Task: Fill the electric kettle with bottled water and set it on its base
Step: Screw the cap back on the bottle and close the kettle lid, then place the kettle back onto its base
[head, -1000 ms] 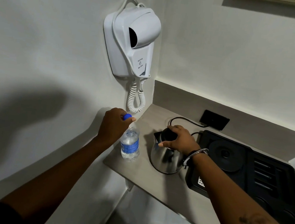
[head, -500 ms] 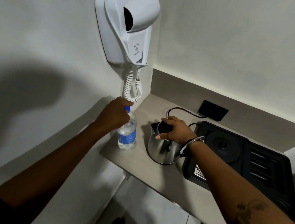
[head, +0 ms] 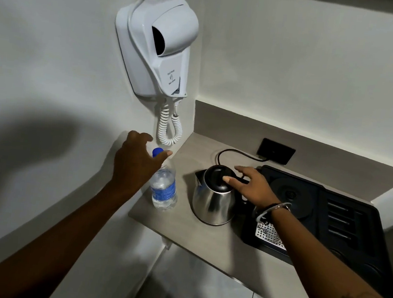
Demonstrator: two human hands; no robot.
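Since a moment ago the left hand (head: 137, 164) has loosened off the blue cap, its fingers (head: 165, 154) now spread and hovering around the neck of the water bottle (head: 163, 189), while the right hand (head: 250, 186) has slid back off the lid, fingers loosely spread with the thumb touching the black lid of the kettle (head: 214, 197). Bottle at left and kettle just right of it both stand on the counter (head: 204, 243), the empty round base (head: 290, 196) in the black tray further right. I judge the task barely begun: cap on, lid shut, filling and seating left; the bottle's blue label is unreadable.
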